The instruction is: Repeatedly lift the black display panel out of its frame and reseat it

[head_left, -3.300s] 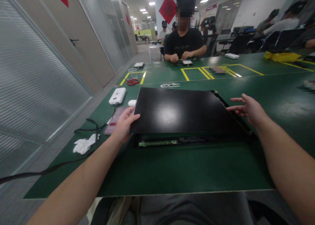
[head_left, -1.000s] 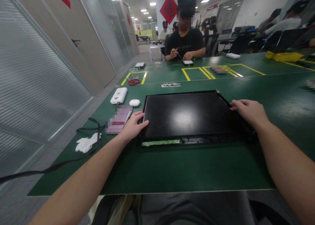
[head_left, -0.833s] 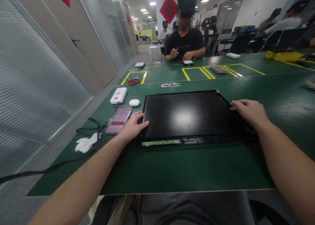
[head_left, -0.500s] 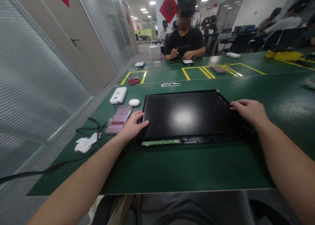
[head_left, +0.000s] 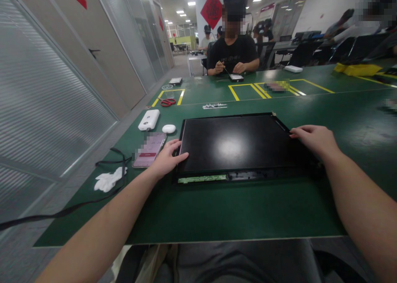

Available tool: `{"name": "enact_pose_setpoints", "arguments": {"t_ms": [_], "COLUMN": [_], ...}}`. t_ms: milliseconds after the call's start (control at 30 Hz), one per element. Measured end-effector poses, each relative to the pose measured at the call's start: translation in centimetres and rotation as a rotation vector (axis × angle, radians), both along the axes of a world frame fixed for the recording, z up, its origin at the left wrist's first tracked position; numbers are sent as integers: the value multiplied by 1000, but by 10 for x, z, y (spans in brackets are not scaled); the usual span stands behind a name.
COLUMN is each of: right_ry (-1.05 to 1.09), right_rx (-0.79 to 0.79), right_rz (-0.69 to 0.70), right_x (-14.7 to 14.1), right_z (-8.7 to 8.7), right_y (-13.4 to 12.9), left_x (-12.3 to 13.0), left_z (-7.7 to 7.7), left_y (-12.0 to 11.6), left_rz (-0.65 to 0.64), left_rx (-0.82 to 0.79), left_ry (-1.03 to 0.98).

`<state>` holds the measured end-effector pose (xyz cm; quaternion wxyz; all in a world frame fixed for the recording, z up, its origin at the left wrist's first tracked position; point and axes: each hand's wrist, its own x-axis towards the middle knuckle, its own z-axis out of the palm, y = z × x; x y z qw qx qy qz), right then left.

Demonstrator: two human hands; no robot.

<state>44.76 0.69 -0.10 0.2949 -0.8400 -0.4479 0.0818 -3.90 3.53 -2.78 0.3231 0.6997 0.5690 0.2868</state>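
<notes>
A black LCD screen panel point(head_left: 201, 142) in a dark frame lies face up on the green table, a bright reflection in its middle. Along its near edge a green circuit strip point(head_left: 201, 179) is exposed. My left hand point(head_left: 166, 159) grips the left edge, thumb on the face and fingers over the side. At the opposite side, my right hand point(head_left: 316, 140) pinches the frame's right edge between thumb and fingers. Part of the panel's lower right corner is in shadow near my right wrist.
Left of the panel lie a phone point(head_left: 150, 148), a white earbud case point(head_left: 169, 129), a white power bank point(head_left: 149, 120), a crumpled tissue point(head_left: 108, 179) and a black strap point(head_left: 80, 206). Beyond are red-handled scissors point(head_left: 168, 102) and small white strips point(head_left: 214, 106). Across the table sits a co-worker point(head_left: 232, 51).
My hands and the screen panel stay practically where they were. Across the table, the co-worker's hand on the small device has shifted slightly.
</notes>
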Motion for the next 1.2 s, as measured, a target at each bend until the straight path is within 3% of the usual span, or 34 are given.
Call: {"name": "enact_pose_setpoints", "arguments": {"t_ms": [600,1200], "right_ry": [-23,-69], "right_rx": [-23,-55], "right_rz": [-11,-3], "right_x": [-1,5], "right_z": [2,-2], "right_y": [1,4], "left_x": [1,3], "left_z": [3,3], "left_y": [-1,-2], "left_rz": [-26,-22], "left_rx": [-11,-2], "left_ry": [119,110]}}
